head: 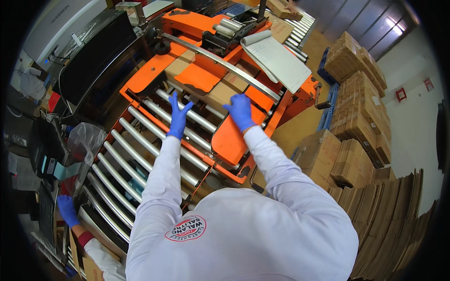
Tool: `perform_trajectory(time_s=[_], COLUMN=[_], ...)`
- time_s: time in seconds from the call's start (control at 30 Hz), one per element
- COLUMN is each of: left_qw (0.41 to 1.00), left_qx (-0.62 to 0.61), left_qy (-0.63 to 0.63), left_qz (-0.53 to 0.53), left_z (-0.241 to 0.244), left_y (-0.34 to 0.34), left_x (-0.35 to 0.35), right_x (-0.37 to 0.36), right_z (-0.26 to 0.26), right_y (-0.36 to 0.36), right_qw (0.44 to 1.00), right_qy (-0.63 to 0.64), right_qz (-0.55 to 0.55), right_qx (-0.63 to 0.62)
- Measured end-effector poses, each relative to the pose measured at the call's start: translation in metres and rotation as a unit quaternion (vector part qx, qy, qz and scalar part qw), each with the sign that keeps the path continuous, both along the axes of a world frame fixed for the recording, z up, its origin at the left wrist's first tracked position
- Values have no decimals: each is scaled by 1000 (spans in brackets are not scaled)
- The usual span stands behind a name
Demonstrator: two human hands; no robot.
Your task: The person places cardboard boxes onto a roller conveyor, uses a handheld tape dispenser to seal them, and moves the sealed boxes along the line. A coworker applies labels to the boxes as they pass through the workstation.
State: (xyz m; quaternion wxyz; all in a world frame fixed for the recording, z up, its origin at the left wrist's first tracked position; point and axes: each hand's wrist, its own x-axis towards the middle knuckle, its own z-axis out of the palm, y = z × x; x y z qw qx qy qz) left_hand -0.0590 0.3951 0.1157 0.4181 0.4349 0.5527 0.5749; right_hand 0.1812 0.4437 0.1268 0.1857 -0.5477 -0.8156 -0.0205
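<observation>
My left hand (178, 117), in a blue glove, hovers over the metal rollers (198, 122) with its fingers spread and nothing in it. My right hand (240, 111), gloved the same way, is at the upper end of the orange side plate (228, 140); its fingers are bent and its palm is hidden. Just ahead of both hands, a brown cardboard carton (220, 95) sits inside the orange carton-sealing machine (188, 21). An orange top plate (197, 78) covers part of the carton. Whether my right hand touches the carton or plate is unclear.
A written notepad (277, 59) rests on the machine. Cartons (358, 112) stand stacked at right, near flattened cardboard (383, 214). A co-worker's gloved hand (67, 210) is at lower left; another person's hand (291, 7) is by the far conveyor. A metal bar (225, 66) crosses the machine.
</observation>
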Motion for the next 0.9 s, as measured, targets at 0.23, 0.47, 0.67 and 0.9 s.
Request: perform_trajectory(time_s=[0.23, 0.47, 0.67, 0.9], left_qw=[994, 988, 991, 993], left_qx=[-38, -97, -63, -44], left_qy=[86, 119, 102, 97], left_qz=[-46, 33, 67, 51], left_z=[32, 52, 58, 61], left_y=[-164, -270, -284, -279], left_x=[7, 3, -5, -14], right_x=[57, 62, 16, -24], right_z=[-41, -13, -19, -8], right_y=[82, 79, -24, -114], right_qw=[986, 979, 979, 974], right_qy=[48, 33, 188, 224], right_qz=[-145, -203, -63, -8], right_qx=[69, 3, 55, 24])
